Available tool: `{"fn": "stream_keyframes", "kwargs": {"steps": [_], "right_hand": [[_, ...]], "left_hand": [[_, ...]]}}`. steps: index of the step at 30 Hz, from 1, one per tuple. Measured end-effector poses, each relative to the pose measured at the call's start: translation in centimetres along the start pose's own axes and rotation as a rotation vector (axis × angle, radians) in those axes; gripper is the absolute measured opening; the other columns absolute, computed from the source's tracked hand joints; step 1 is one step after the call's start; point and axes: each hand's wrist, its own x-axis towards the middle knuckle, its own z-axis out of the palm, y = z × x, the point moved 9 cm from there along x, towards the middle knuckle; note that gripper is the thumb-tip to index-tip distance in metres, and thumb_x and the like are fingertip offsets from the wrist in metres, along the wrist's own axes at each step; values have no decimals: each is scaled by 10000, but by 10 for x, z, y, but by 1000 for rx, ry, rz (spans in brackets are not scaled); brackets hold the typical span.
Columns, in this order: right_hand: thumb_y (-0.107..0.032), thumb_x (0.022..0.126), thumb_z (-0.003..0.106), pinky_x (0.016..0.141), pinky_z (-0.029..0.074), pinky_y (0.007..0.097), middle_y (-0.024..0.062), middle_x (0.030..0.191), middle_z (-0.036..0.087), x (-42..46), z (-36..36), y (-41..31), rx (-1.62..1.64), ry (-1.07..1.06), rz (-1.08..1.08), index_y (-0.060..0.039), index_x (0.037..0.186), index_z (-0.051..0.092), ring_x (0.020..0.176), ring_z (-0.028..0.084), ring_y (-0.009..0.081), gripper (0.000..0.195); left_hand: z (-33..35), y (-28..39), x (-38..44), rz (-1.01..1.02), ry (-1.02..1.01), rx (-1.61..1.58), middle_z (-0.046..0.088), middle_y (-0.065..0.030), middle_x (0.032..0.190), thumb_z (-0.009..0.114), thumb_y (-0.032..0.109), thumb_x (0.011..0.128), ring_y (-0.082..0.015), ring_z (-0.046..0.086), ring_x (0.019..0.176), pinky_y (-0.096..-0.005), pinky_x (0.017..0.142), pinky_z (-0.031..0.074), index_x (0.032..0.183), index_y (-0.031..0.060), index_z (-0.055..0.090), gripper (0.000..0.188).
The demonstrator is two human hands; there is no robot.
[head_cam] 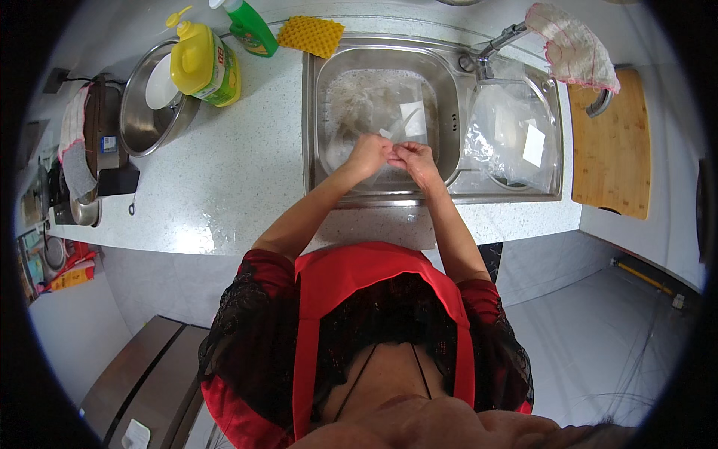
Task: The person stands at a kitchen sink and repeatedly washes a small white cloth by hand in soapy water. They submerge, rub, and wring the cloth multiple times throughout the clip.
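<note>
Over the steel sink basin [449, 73], my left hand [370, 156] and my right hand [416, 163] meet with their fingertips together. Both pinch the near edge of a clear plastic bag [392, 101], which spreads away from me into the basin. A white label [413, 118] shows on the bag. Sudsy water [350, 90] lies beneath it. The exact grip is partly hidden by my fingers. To the right, more clear plastic bags [505, 123] with a white label [534, 145] lie over a round rim on the drainboard.
A faucet [499, 42] carries a draped white cloth [572, 47]. A wooden cutting board [610, 146] is at the right. Behind the sink lies a yellow sponge [311, 35]; a green spray bottle [251, 31], yellow detergent jug [205, 64] and metal bowl [134, 120] stand left.
</note>
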Motion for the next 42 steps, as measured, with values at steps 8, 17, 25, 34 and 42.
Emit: {"fn": "stream_keyframes", "kwargs": {"steps": [8,17,25,34,42], "right_hand": [[-21,847,545,696,560,301,159,846,624,4,-4,6,-72,-2,0,118,931,559,739,640,212,163],[22,816,538,666,555,279,151,853,615,14,-16,16,-79,97,-38,124,938,551,731,636,213,159],[11,821,569,701,563,326,161,901,608,28,-15,33,91,72,42,109,968,538,777,639,242,179],[-4,835,561,685,570,331,178,897,612,34,-22,52,43,107,139,129,954,533,771,640,257,181],[-33,863,543,704,565,344,192,906,611,32,-17,52,128,49,152,139,979,523,777,640,270,208]], "left_hand": [[17,-6,0,18,-53,258,589,-191,785,586,86,752,-340,589,736,-409,655,470,744,28,626,71],[25,-24,0,-137,-30,-2,605,-185,806,591,81,746,-307,608,757,-368,655,478,770,21,636,79],[29,-55,-1,-101,106,-102,600,-189,817,573,125,765,-360,575,767,-386,682,463,846,30,642,143],[35,-40,-5,-71,-9,3,613,-193,824,507,123,799,-363,596,772,-414,673,466,877,49,603,145],[53,-64,-7,-136,-22,-257,628,-197,878,472,88,837,-320,627,823,-350,700,486,925,1,574,161]]}}
